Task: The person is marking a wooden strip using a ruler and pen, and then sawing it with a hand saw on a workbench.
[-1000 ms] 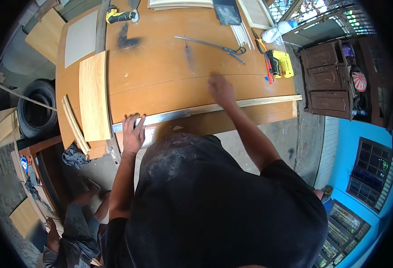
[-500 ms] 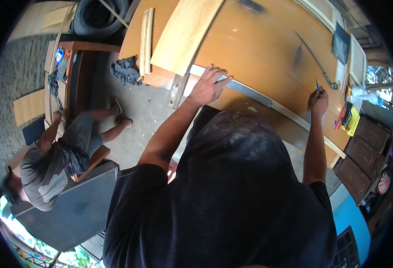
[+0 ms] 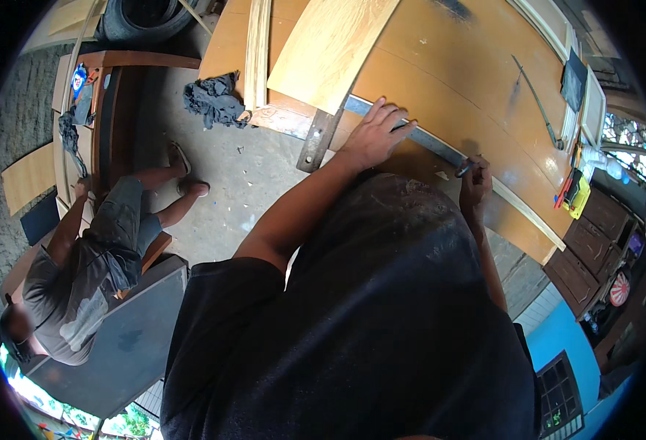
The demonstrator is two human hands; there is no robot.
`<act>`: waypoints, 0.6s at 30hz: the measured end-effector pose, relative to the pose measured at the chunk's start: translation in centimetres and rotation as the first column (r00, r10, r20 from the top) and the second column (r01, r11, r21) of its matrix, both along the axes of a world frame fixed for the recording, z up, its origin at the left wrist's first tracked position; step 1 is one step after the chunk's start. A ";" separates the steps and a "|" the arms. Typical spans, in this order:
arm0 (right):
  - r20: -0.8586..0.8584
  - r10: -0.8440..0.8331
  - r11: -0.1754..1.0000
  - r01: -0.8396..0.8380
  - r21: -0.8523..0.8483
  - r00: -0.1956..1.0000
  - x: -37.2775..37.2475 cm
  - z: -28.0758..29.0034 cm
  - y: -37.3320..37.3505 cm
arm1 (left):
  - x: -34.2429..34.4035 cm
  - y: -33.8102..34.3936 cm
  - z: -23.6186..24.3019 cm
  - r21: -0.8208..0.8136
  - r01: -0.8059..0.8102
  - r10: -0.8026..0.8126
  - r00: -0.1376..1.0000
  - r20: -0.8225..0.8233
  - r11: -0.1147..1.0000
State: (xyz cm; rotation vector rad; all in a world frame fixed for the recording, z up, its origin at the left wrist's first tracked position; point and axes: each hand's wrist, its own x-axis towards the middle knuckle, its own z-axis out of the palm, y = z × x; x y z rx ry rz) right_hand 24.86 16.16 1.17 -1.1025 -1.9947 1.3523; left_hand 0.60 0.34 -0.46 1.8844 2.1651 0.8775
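Note:
A steel carpenter's square lies at the near edge of the brown tabletop panel, its blade (image 3: pixel 441 145) over a long pale wood strip (image 3: pixel 524 204) and its grey stock (image 3: pixel 317 144) at the left. My left hand (image 3: pixel 378 136) rests on the blade with its fingers stretched out and spread, pressing from above. Farther right, my right hand (image 3: pixel 477 183) is closed on a dark pencil (image 3: pixel 464 169), whose end comes close to the blade's right part. Part of the pencil is hidden by my fingers. Beyond the stock a wide wood-grain board (image 3: pixel 335 51) lies on the panel.
Narrow wood strips (image 3: pixel 257 55) and a crumpled dark cloth (image 3: pixel 214 99) lie at the far left. A thin metal rod (image 3: pixel 535 106) and a yellow tool (image 3: pixel 579 194) are on the right. At left a co-worker (image 3: pixel 81 286) sits by a wooden frame (image 3: pixel 99 110).
My right hand has moved left along the strip with the pencil, toward the blade and my left hand. My left hand stays on the blade. The whole view has shifted slightly.

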 end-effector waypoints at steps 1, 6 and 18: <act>-0.046 -0.016 0.998 0.013 -0.064 0.999 -0.2 0.2 -0.3 | -0.1 -0.1 -0.1 -0.005 0.014 -0.014 1.000 0.014 1.000; 0.018 -0.148 0.982 0.149 -0.114 0.989 -1.1 2.4 -1.0 | -0.2 -0.3 -0.5 0.032 0.020 -0.022 0.998 0.055 0.999; 0.012 -0.136 0.973 0.136 -0.186 0.991 -1.6 2.5 1.0 | -0.3 -0.2 0.0 -0.005 -0.015 0.015 0.999 -0.051 1.000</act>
